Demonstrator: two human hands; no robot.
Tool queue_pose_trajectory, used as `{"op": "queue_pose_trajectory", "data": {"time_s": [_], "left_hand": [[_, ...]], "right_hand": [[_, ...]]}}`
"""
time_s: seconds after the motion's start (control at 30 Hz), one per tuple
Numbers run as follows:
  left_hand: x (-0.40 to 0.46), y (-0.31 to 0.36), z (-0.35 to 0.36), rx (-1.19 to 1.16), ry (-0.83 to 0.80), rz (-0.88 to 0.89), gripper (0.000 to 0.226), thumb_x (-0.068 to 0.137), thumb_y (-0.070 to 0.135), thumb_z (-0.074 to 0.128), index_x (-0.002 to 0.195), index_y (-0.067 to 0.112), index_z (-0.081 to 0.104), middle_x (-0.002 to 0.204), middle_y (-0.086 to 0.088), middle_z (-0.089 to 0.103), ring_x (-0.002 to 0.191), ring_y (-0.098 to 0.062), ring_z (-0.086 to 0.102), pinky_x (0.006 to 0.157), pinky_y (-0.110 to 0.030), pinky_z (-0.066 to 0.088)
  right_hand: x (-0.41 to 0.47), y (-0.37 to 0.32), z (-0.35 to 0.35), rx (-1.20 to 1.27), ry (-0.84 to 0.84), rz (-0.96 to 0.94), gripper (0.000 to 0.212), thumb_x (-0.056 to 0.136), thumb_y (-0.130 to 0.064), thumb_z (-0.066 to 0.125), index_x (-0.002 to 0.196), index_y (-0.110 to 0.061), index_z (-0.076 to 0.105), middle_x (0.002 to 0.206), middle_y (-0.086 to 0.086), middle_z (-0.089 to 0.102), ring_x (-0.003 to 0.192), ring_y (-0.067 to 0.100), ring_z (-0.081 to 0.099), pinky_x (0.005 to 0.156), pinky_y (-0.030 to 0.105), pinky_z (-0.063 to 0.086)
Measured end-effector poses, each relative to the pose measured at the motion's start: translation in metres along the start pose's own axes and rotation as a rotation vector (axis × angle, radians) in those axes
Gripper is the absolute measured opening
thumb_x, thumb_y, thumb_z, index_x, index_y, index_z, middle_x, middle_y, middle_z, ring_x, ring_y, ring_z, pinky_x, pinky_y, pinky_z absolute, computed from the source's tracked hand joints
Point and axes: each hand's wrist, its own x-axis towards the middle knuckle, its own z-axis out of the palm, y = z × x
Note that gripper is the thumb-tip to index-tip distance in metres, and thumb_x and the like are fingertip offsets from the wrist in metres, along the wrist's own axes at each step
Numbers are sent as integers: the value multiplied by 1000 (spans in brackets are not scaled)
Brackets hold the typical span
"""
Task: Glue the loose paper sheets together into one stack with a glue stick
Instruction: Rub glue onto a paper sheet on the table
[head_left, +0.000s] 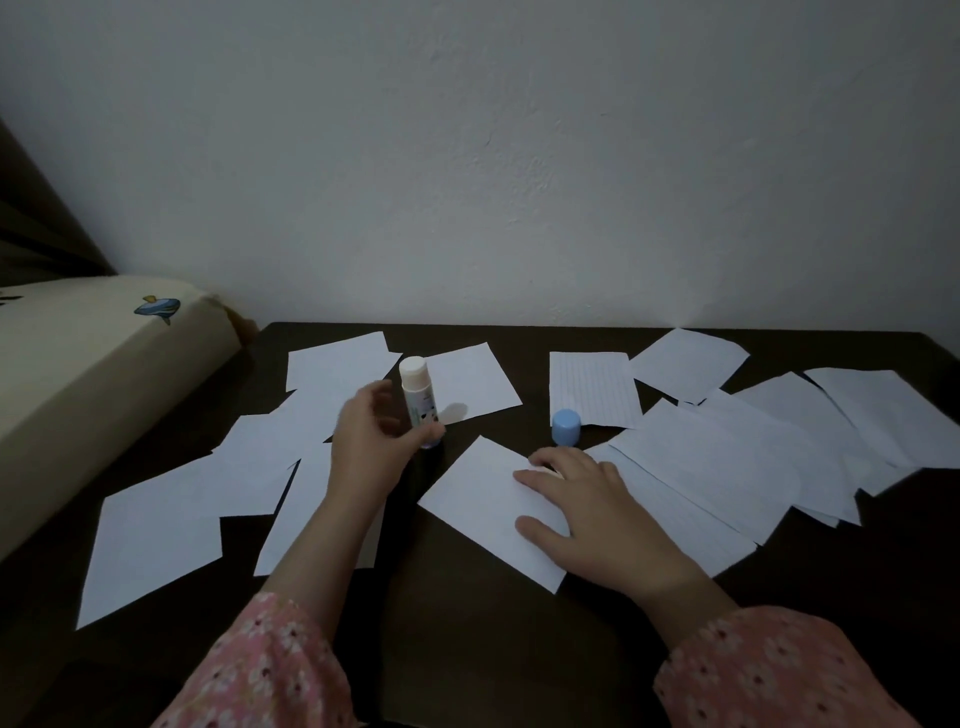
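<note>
An uncapped glue stick (417, 396) stands upright on the dark table (467, 634), left of centre. My left hand (371, 441) is curled around its lower part, with the thumb across its blue base; the fingers are blurred. The stick's blue cap (565, 427) stands alone near the middle. My right hand (587, 506) lies flat, fingers spread, on a white sheet (475, 512) set at an angle in front of me. Several loose white sheets (166, 530) lie scattered on the left. More sheets (727, 462) overlap in a loose pile on the right, and one of them is a lined sheet (592, 387).
A cream cushion or mattress edge (98, 364) with a small blue print runs along the left side of the table. A plain wall (519, 182) closes the back edge. Pink floral sleeves (779, 675) cover both forearms.
</note>
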Motion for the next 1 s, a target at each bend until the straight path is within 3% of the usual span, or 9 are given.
{"op": "queue_pose_trajectory", "data": {"time_s": [0.1, 0.17, 0.23, 0.33, 0.4, 0.5, 0.6, 0.77, 1.0], "left_hand": [[-10, 8, -5, -14, 223, 185, 64, 72, 40, 79, 126, 22, 50, 122, -2, 49, 98, -13, 53, 74, -21, 47], [-21, 17, -6, 0, 202, 351, 45, 77, 38, 75, 115, 23, 54, 108, 3, 54, 89, -8, 53, 70, -16, 44], [-30, 21, -4, 76, -22, 468, 32, 81, 37, 72, 109, 29, 58, 99, 12, 58, 88, -2, 55, 73, -17, 47], [-40, 20, 7, 236, -420, 481, 41, 85, 38, 67, 125, 37, 56, 129, 25, 52, 119, 6, 45, 104, -27, 42], [-44, 20, 13, 301, -578, 406, 51, 86, 39, 65, 134, 41, 47, 144, 27, 38, 132, 2, 34, 110, -30, 32], [-44, 17, 18, 430, -700, 305, 60, 83, 50, 64, 138, 43, 42, 147, 27, 33, 139, -11, 29, 113, -46, 31], [-45, 14, 14, 539, -689, 241, 63, 81, 59, 60, 139, 40, 43, 149, 26, 31, 141, -19, 29, 112, -52, 30], [-56, 23, 9, 640, -532, 215, 58, 88, 53, 57, 139, 27, 47, 151, 14, 34, 137, -13, 35, 114, -43, 28], [-65, 25, 9, 639, -480, 183, 58, 88, 54, 56, 137, 24, 50, 150, 9, 37, 137, -14, 34, 112, -42, 30]], "right_hand": [[-5, 2, -2, 79, 44, -34, 50, 93, -53, 46, 142, -40, 38, 150, -17, 24, 137, 6, 22, 114, 33, 25], [-6, 5, -5, 127, 124, -38, 45, 94, -49, 48, 138, -39, 45, 144, -17, 33, 131, 3, 31, 108, 27, 31], [-9, 11, -11, 105, 224, 8, 37, 97, -39, 48, 134, -35, 49, 136, -14, 42, 122, 2, 39, 103, 23, 35], [-17, 27, -22, -20, 267, 149, 37, 98, -33, 45, 134, -32, 48, 135, -10, 46, 122, 7, 41, 101, 26, 33], [-23, 37, -26, -102, 199, 241, 42, 97, -41, 44, 138, -32, 44, 139, -9, 43, 127, 11, 37, 103, 31, 30], [-30, 41, -25, -146, 106, 298, 52, 95, -52, 42, 142, -32, 41, 144, -10, 38, 132, 13, 30, 106, 37, 26], [-34, 40, -22, -167, 97, 303, 52, 95, -54, 39, 143, -33, 39, 147, -12, 34, 136, 13, 24, 108, 39, 23], [-39, 39, -20, -155, 91, 344, 51, 94, -58, 39, 141, -38, 40, 154, -14, 27, 143, 16, 14, 113, 47, 14], [-41, 30, -20, -108, 132, 386, 50, 94, -53, 44, 141, -37, 39, 150, -13, 36, 139, 16, 23, 110, 43, 19]]}}
